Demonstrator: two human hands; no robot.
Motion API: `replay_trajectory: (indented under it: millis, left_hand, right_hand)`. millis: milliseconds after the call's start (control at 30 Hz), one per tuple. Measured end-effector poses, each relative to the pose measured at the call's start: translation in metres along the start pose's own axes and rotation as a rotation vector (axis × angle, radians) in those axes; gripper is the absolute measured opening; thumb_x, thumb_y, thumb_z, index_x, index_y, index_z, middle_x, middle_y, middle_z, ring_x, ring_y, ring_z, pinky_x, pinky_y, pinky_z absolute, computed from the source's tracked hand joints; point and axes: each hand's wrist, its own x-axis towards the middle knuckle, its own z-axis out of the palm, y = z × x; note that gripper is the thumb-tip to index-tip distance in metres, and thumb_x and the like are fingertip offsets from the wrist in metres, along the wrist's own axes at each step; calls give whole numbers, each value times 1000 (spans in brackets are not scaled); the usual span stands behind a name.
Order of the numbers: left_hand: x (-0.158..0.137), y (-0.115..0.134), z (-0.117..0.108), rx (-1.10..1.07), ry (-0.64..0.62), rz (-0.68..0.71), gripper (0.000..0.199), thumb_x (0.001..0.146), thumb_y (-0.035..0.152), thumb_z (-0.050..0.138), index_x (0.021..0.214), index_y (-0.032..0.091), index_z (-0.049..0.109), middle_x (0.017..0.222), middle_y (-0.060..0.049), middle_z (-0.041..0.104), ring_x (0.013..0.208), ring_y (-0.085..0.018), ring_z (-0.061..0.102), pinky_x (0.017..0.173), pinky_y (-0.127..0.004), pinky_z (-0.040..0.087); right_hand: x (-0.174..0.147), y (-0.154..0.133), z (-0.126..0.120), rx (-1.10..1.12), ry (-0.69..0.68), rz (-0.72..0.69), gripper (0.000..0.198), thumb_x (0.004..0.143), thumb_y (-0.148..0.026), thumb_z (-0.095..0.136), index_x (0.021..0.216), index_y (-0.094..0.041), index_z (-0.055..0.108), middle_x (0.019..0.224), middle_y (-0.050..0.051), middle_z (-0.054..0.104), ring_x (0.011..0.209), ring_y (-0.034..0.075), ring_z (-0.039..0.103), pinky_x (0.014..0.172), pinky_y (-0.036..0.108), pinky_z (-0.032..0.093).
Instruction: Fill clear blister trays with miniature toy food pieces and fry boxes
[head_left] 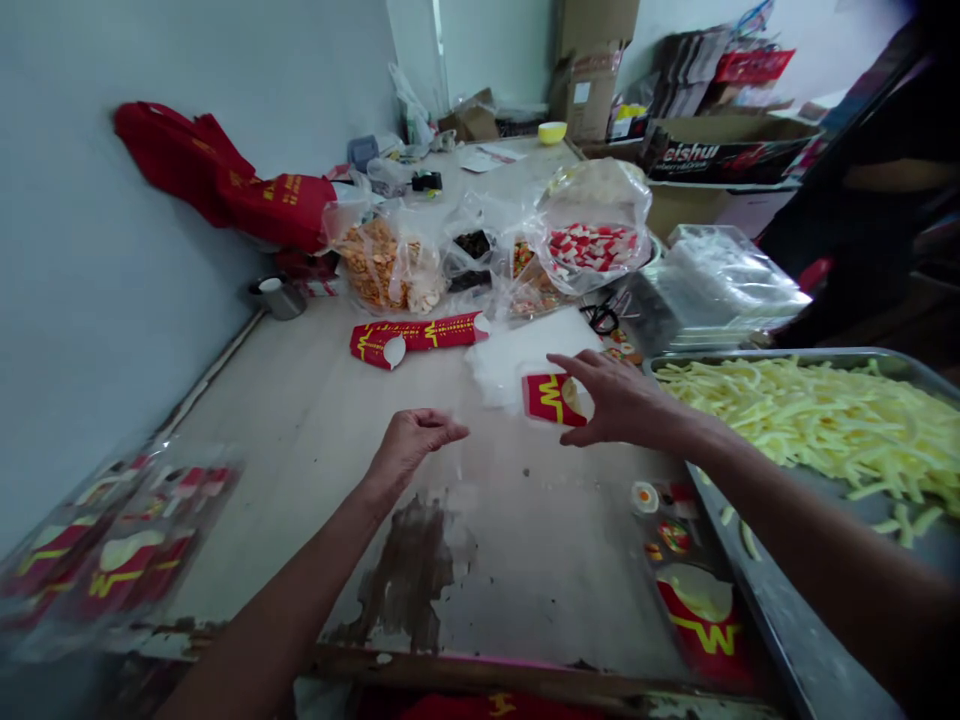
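My right hand (619, 400) has its thumb and fingers around a small red fries carton (547, 398) with a yellow W, which seems to be in clear plastic. To its left, my left hand (416, 445) is closed in a pinch above the table; a faint clear edge shows by the fingertips, too thin to name. Behind the carton lies a stack of white translucent sheets or bags (517, 350). A row of nested red cartons (420, 335) rests farther back on the table (300, 420).
A metal tray (720, 352) of pale yellow fry-shaped pieces (825, 420) stands at right. Filled clear packs (120, 560) lie at front left, another pack (697, 590) at front right. Bags of orange pieces (371, 265) and red-white pieces (592, 245) stand behind, near a metal cup (281, 298).
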Motion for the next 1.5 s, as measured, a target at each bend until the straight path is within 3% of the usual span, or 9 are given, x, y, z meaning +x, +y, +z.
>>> replay_trajectory:
  millis: [200, 400, 500, 667, 867, 1067, 1200, 1333, 1500]
  left_hand:
    - [-1, 11, -1, 100, -158, 97, 33, 81, 48, 68, 95, 21, 79, 97, -7, 73, 86, -17, 63, 76, -29, 48]
    - [-3, 3, -3, -18, -53, -11, 24, 61, 36, 86, 71, 18, 75, 77, -2, 71, 81, -16, 61, 83, -29, 45]
    - [-5, -5, 3, -59, 2, -56, 32, 52, 35, 91, 64, 17, 67, 67, 1, 65, 70, -13, 58, 75, -27, 45]
    - [-11, -7, 13, 103, 24, 15, 36, 53, 39, 91, 66, 16, 65, 62, 3, 59, 60, -11, 50, 59, -25, 39]
    - [-16, -5, 20, 236, 59, 112, 33, 55, 41, 90, 66, 17, 68, 61, 2, 58, 58, -11, 48, 56, -25, 36]
    - [-14, 0, 22, 224, -69, 74, 29, 54, 33, 90, 69, 18, 71, 67, 1, 65, 61, -12, 53, 57, -25, 39]
    - [-5, -3, 20, 130, -205, 12, 37, 50, 29, 91, 79, 17, 72, 67, 1, 66, 61, -12, 56, 59, -25, 43]
    - [8, -4, 13, -2, -248, -69, 41, 60, 28, 86, 97, 18, 71, 68, -1, 70, 61, -14, 61, 63, -27, 48]
    - [12, -7, 5, 57, -287, -52, 46, 61, 27, 85, 104, 18, 71, 67, 0, 69, 62, -14, 62, 64, -27, 47]
  right_hand:
    - [4, -7, -26, -82, 41, -33, 107, 62, -59, 81, 151, -19, 37, 123, 14, 57, 112, 37, 54, 96, 51, 43]
    - [-2, -13, -15, -5, -26, -8, 103, 63, -60, 81, 149, -20, 40, 121, 13, 58, 106, 35, 57, 87, 46, 48]
    - [-2, -16, -17, -22, 25, -29, 105, 64, -61, 80, 151, -21, 37, 122, 13, 57, 109, 36, 55, 91, 48, 46]
    - [3, -20, -22, -162, 152, -11, 104, 69, -62, 77, 153, -23, 32, 125, 15, 54, 115, 42, 48, 97, 55, 37]
    - [-4, -27, -22, -208, 159, -28, 105, 69, -55, 82, 154, -23, 28, 130, 15, 51, 119, 42, 45, 101, 56, 34]
    - [-12, -37, -8, -266, 167, -18, 104, 74, -45, 82, 156, -26, 20, 131, 16, 50, 121, 43, 41, 102, 58, 30]
    - [-11, -51, 5, -252, 136, -20, 106, 73, -43, 84, 155, -24, 20, 129, 17, 52, 117, 41, 44, 101, 55, 32]
    - [-8, -59, 18, -210, 88, -44, 106, 71, -45, 84, 154, -22, 22, 129, 17, 52, 115, 40, 45, 99, 53, 33]
    - [-10, -46, 31, -84, -112, -186, 102, 61, -49, 88, 147, -22, 40, 121, 12, 58, 109, 35, 51, 99, 49, 36]
